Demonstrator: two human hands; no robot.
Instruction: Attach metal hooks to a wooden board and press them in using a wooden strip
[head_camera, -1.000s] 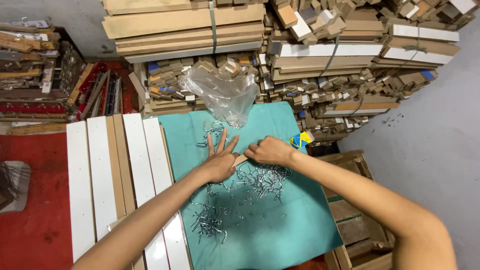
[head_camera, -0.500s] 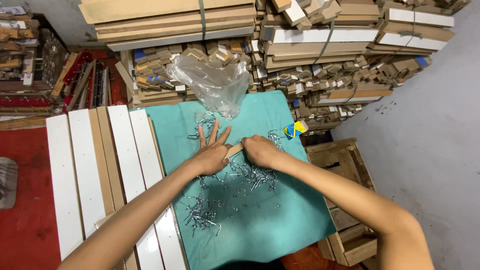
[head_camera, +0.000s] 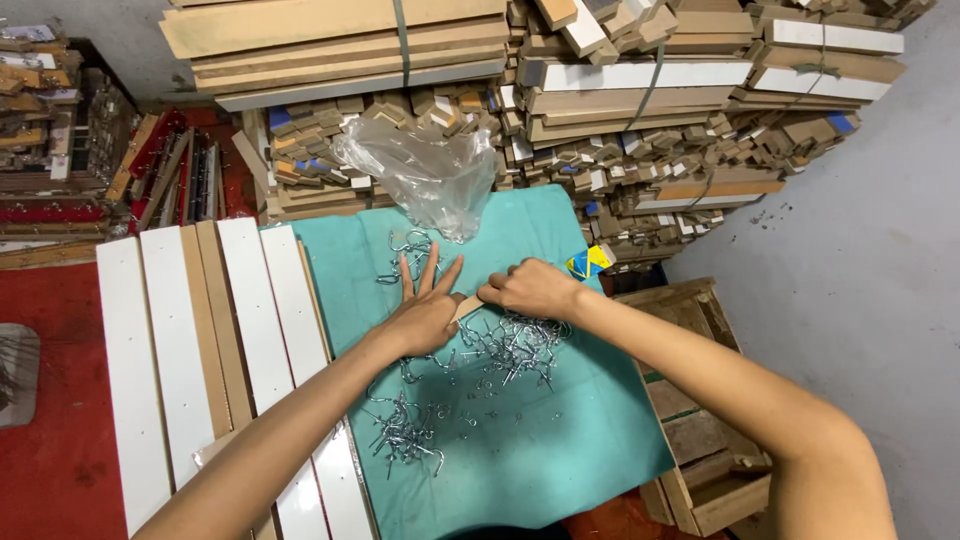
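My left hand (head_camera: 425, 310) lies flat, fingers spread, on a small tan wooden piece (head_camera: 466, 305) that rests on a teal cloth (head_camera: 560, 430). My right hand (head_camera: 530, 288) is curled into a fist at the other end of that piece, gripping it. Several small metal screw hooks (head_camera: 505, 345) are scattered on the cloth just below both hands, with another clump (head_camera: 405, 440) nearer me and a few (head_camera: 400, 250) beyond my left fingers.
A crumpled clear plastic bag (head_camera: 425, 180) sits at the cloth's far edge. White and tan boards (head_camera: 190, 340) lie to the left. Stacks of bundled wooden strips (head_camera: 640, 100) fill the back. A wooden crate (head_camera: 705, 420) stands at the right, red floor at the left.
Both hands stay on the wooden piece in nearly the same pose; the view has shifted slightly. My left fingers have spread a little wider.
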